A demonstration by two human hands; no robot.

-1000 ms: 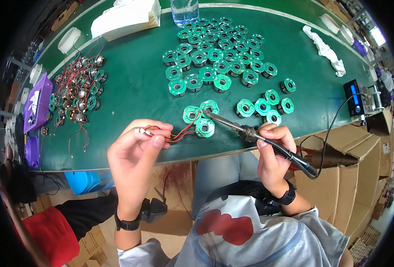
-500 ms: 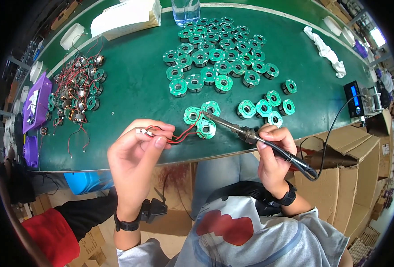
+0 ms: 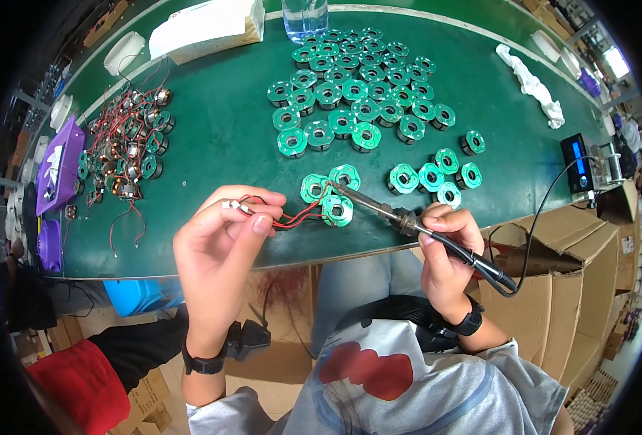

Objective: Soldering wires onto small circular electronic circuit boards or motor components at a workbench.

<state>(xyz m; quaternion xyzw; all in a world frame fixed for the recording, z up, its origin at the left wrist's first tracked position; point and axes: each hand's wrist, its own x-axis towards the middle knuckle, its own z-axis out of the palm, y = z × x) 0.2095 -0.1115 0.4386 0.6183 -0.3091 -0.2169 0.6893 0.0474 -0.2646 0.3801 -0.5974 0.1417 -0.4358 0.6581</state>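
Observation:
My left hand (image 3: 227, 225) pinches thin red and black wires (image 3: 292, 218) near their small white connectors (image 3: 235, 207). The wires run right to a cluster of three round green circuit boards (image 3: 337, 210) near the table's front edge. In my right hand (image 3: 449, 250) is a soldering iron (image 3: 415, 223), held like a pen and pointing to the upper left. Its tip is at the wire ends on the cluster; whether it touches the board is too small to tell. A cable leads from its handle toward a control unit.
Many similar ring-shaped boards (image 3: 353, 90) fill the table's middle, with several more (image 3: 431, 176) at the right. Wired parts (image 3: 129, 145) lie heaped at the left beside a purple bin (image 3: 60, 167). The soldering station (image 3: 576, 161) stands right, above an open cardboard box (image 3: 553, 290).
My left hand has shifted very slightly, still pinching the wires. The soldering iron tip stays at the same board cluster.

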